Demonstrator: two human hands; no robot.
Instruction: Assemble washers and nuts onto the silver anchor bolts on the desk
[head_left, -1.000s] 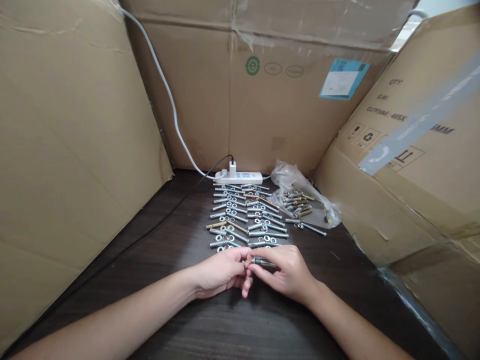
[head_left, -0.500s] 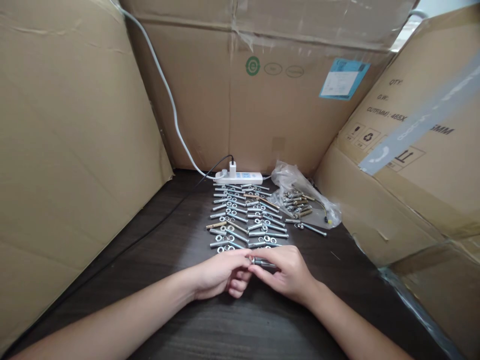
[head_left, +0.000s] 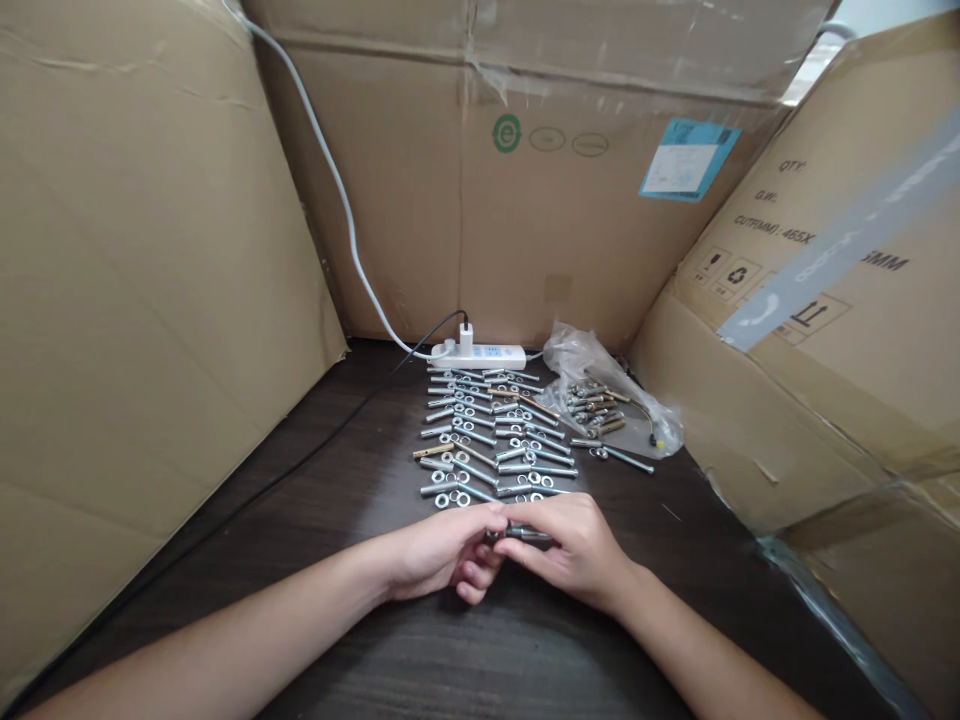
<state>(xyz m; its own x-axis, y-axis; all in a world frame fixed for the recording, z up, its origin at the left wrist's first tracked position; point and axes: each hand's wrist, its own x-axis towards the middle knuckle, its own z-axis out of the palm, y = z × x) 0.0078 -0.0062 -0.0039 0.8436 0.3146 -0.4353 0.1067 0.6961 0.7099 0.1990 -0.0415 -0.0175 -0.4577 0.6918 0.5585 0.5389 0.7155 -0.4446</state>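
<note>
An expansion bolt lies level between my two hands, just above the near part of the dark table. My left hand is closed, its thumb and fingers pinching the nut end of the bolt. Around the sleeve my right hand is closed, with thumb and index finger along it; the far end is hidden under the palm. Right beyond my hands, two columns of sleeves, bolts, nuts and washers are laid out, mostly silver, a few brass-coloured.
A clear plastic bag with more anchor bolts lies at the back right. One separate bolt is in front of it. A white power strip with cables stands behind the rows. Cardboard walls enclose three sides.
My left fingertips have shifted slightly on the end of the bolt, and the bolt sits a little lower. My right hand has hardly moved.
</note>
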